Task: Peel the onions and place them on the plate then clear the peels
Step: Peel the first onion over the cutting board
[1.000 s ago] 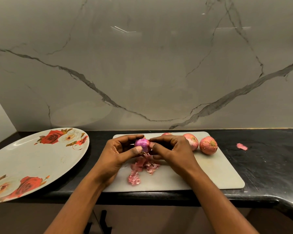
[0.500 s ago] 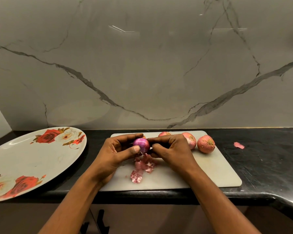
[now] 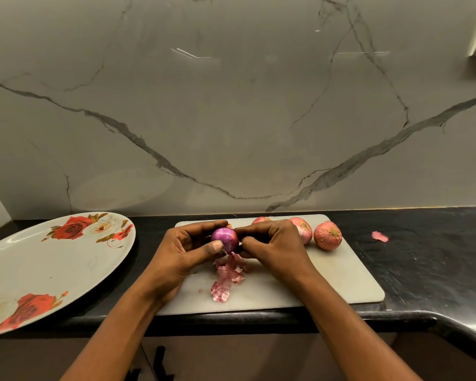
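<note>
Above the white cutting board (image 3: 341, 281), my left hand (image 3: 187, 254) grips a shiny purple onion (image 3: 226, 239) between thumb and fingers. My right hand (image 3: 272, 246) meets it from the right, its fingertips pinching at the onion's lower right side where a thin strip of skin hangs. A heap of pink peels (image 3: 227, 276) lies on the board under the hands. Three unpeeled onions sit at the board's back: one (image 3: 327, 235) in full view, one (image 3: 302, 229) partly behind my right hand, and one (image 3: 260, 220) barely showing. The large rose-patterned plate (image 3: 39, 265) lies at the left with nothing on it.
A single loose peel (image 3: 379, 236) lies on the black counter (image 3: 429, 265) right of the board. The marble wall rises right behind the board. The counter's front edge curves outward at the right.
The hands stay together on the purple onion, which has turned slightly in my left hand. The camera has shifted a little; nothing on the board has moved.
</note>
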`<state>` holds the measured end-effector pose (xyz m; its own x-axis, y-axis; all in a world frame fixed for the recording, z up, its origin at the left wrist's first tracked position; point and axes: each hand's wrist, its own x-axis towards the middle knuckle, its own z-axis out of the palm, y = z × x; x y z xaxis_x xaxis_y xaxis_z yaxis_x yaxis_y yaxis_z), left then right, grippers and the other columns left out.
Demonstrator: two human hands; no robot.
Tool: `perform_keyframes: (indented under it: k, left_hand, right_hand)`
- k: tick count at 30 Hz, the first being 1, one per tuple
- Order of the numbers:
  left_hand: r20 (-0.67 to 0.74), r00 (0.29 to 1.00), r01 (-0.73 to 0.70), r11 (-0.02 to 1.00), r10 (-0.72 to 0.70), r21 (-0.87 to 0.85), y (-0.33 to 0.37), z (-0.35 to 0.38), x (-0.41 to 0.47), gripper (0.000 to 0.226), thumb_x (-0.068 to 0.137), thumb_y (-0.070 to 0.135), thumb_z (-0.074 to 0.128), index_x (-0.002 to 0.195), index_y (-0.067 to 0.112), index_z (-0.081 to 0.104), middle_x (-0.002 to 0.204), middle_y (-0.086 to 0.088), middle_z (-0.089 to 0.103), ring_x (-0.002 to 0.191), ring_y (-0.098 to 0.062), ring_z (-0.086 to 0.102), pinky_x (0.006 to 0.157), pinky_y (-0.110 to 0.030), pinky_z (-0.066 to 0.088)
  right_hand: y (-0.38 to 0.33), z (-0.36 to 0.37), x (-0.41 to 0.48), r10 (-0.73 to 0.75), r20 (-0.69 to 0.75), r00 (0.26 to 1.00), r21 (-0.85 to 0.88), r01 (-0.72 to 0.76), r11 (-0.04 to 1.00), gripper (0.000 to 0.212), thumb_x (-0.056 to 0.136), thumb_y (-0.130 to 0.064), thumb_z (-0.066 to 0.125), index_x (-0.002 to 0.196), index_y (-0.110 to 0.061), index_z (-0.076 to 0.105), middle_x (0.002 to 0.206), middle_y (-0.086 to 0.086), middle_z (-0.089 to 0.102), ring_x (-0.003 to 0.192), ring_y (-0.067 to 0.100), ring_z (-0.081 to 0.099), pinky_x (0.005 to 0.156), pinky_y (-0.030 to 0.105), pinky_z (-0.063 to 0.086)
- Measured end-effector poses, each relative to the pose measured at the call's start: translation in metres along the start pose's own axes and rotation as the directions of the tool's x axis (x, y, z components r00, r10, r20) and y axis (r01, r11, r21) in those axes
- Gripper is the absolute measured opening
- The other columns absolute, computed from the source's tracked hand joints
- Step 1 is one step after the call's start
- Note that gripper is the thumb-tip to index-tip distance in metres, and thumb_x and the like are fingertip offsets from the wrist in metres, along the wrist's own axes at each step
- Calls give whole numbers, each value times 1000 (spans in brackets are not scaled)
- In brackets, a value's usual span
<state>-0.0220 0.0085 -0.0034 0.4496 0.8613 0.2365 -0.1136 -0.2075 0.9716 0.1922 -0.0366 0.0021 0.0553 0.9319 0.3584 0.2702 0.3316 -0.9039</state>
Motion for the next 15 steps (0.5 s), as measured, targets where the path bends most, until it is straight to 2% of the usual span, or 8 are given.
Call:
perform_keyframes:
  k: [3,5,6,10,15]
  left_hand:
    - [-7,1000,5,1000,-5,29,0,0,1,49,87,3,76,135,11,69,131,-7,74,125,-27,69,105,-46,57]
    - [-4,1000,3,999,-3,52,-1,0,0,49,87,3,76,135,11,69,131,-8,74,125,-27,69,106,-49,56]
    - [-2,1000,4,998,-4,59,-1,0,0,50,87,3,76,136,11,69,131,-8,74,126,-27,69,106,-50,56]
    - [-3,1000,12,998,-11,63,-1,-1,0,51,86,5,77,135,12,69,132,-7,73,126,-27,68,107,-51,55]
    - [-12,1000,13,1000,-12,26,-1,-2,0,51,85,5,76,135,12,69,131,-6,74,126,-27,68,107,-46,56]
  right_hand:
    - [-2,1,-2,6,18,1000,44,-7,999,17,92,-22,82,108,-19,84,92,-2,82,86,16,80,77,34,66]
    - [-4,1,-4,8,21,1000,56,-9,998,31,81,-42,85,105,-22,84,92,-3,82,87,17,80,79,39,67]
    - [-4,1,-4,11,20,1000,49,-12,999,33,79,-44,85,104,-23,84,92,-3,82,88,17,80,81,41,67]
    - [3,-1,0,19,31,999,21,-20,1000,20,90,-16,82,110,-17,83,95,0,82,90,18,80,84,44,66]
    - [4,-1,2,18,-17,1000,-14,-18,1000,27,92,2,69,111,-11,83,94,3,83,87,18,80,84,42,67]
